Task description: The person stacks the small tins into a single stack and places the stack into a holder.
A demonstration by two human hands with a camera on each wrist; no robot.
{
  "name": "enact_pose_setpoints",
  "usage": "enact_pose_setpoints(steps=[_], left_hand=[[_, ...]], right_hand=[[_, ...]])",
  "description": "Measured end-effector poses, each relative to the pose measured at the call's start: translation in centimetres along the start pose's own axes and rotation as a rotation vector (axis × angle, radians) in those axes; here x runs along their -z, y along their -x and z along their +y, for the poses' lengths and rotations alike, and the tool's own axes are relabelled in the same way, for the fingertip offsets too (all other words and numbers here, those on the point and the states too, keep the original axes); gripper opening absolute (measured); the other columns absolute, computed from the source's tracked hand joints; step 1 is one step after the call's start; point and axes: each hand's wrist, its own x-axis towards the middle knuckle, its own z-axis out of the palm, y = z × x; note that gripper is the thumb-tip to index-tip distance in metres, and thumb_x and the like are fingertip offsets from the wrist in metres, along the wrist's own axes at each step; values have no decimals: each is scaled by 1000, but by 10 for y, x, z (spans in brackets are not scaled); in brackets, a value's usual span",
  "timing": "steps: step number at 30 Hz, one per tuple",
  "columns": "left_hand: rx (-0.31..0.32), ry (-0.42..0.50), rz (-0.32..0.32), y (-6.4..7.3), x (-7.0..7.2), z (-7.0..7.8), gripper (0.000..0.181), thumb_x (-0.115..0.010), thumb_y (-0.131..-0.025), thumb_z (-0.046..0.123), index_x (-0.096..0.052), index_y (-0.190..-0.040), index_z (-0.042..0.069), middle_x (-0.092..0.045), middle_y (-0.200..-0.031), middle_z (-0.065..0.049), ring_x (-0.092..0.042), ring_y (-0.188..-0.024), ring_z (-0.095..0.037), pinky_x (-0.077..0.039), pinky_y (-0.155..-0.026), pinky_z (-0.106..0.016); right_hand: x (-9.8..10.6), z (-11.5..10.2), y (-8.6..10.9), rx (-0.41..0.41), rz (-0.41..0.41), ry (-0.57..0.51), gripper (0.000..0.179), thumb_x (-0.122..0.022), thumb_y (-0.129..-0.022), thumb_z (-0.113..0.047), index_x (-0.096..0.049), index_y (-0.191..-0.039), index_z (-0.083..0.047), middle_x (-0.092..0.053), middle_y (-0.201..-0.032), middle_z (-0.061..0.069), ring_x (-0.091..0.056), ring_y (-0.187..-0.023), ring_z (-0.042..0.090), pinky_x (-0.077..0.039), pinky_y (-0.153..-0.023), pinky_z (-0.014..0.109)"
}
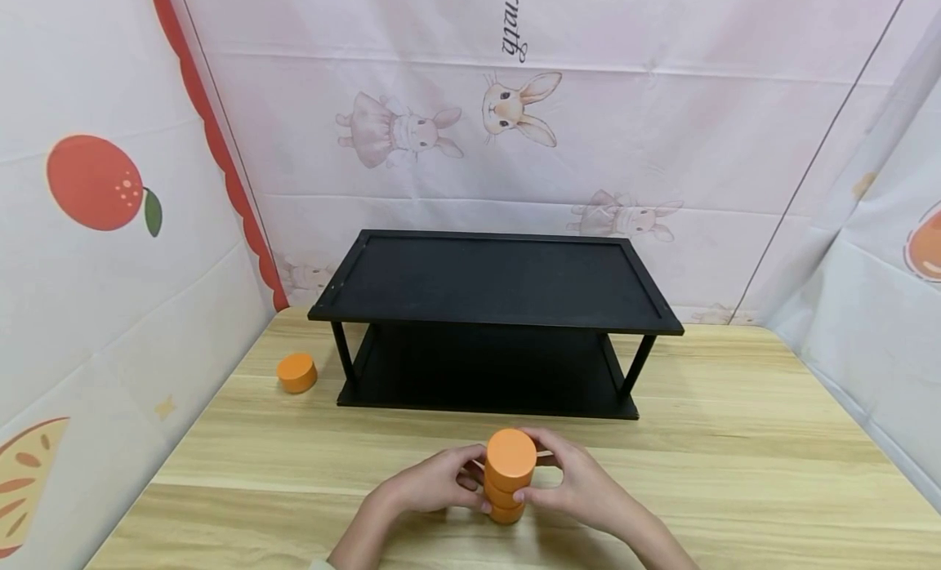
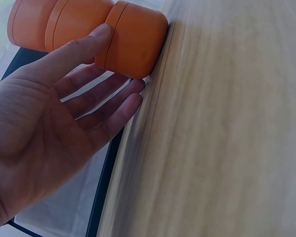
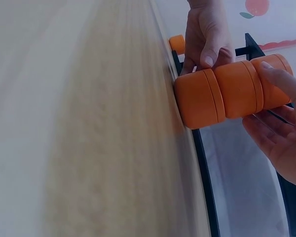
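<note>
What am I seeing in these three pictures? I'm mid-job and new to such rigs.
No machine here: just a person's bare left hand and right hand. The widest picture is from a camera worn on the head, looking forward and down; the others, from each wrist, show the table tipped sideways. On it stand a black two-tier shelf and, left of that, a short orange cylinder. In front of the shelf, both hands hold an upright stack of three orange pieces, the left lower than the right.

Wood-grain table [image 1: 735,439], pale pink rabbit-print backdrop [image 1: 507,174], fruit-print side coverings [image 1: 147,317], probably cloth
</note>
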Motion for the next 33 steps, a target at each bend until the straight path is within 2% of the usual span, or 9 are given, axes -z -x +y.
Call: enact_pose_setpoints(steps=[11,17,23,27,33], left_hand=[[1,5,-3,1,0,1,43,-73,-78,5,-55,-117,9,-55,-107,1,-56,-98,-13,-48,-82,-25],[1,-3,3,1,-1,1,43,-73,-77,5,-55,-116,8,-55,-107,2,-56,-98,-12,-48,-82,-25],[2,-1,11,0,-2,0,42,-74,-76,4,-55,-114,8,-56,-106,2,-56,-97,-12,-48,-82,-24],[4,-3,12,0,-1,-1,43,-74,-76,4,-55,-115,8,-56,-106,2,-56,-97,-12,-48,-81,-23],[-2,4,4,0,0,-1,43,-74,-77,4,-55,-116,9,-55,-106,1,-56,-97,-12,-48,-81,-23]], right_hand=[[0,0,0,-9,-2,0,64,-76,-75,-33,-48,-127,-9,-55,-117,-3,-54,-102,16,-48,-85,35],[4,2,2,-17,-78,-34,68,-77,-75,-32,-45,-130,-10,-51,-124,0,-51,-109,19,-47,-87,37],[11,12,3,-56,-175,16,66,-77,-74,-32,-47,-127,-7,-53,-122,3,-51,-109,21,-46,-88,36],[12,20,3,-62,-197,18,59,-76,-75,-33,-51,-123,-9,-55,-119,1,-51,-107,19,-45,-89,36],[5,34,3,-65,-212,-40,55,-76,-76,-30,-53,-122,-12,-55,-119,-2,-51,-109,16,-43,-92,36]])
